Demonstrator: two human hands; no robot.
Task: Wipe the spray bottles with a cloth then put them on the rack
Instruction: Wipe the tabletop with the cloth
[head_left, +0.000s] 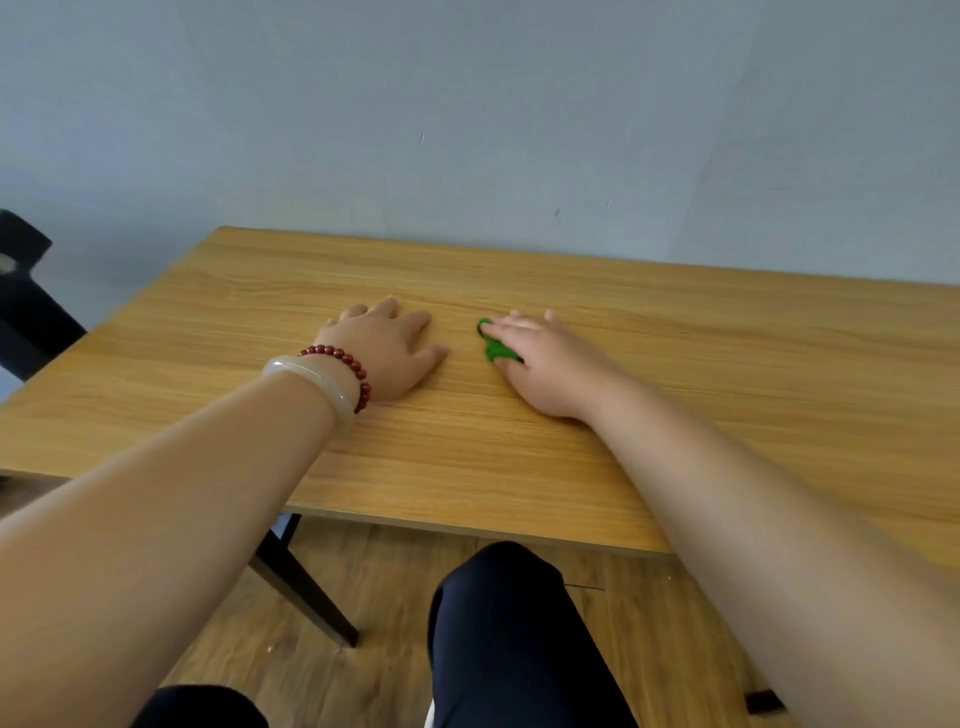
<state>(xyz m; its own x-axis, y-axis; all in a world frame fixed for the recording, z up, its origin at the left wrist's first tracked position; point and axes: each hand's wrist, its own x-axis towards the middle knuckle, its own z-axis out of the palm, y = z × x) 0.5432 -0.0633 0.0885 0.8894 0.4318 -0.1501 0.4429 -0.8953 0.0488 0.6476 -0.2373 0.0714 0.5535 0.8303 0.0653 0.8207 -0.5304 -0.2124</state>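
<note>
No spray bottles, cloth or rack show on or around the light wooden bench (675, 338), so where they are cannot be told. Such bottles are probably light, smooth plastic, best gripped round the body below the trigger. On the bench's middle the left hand (384, 353) lies flat, holding nothing. The right hand (545, 364), also flat, touches a small green object (493, 349).

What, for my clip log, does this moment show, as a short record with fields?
surface: wooden table
left hand: flat on the table, fingers spread, holding nothing
left wrist: red bead bracelet and pale bangle
right hand: lies over a small green object on the table
spray bottles, cloth, rack: not in view
</note>
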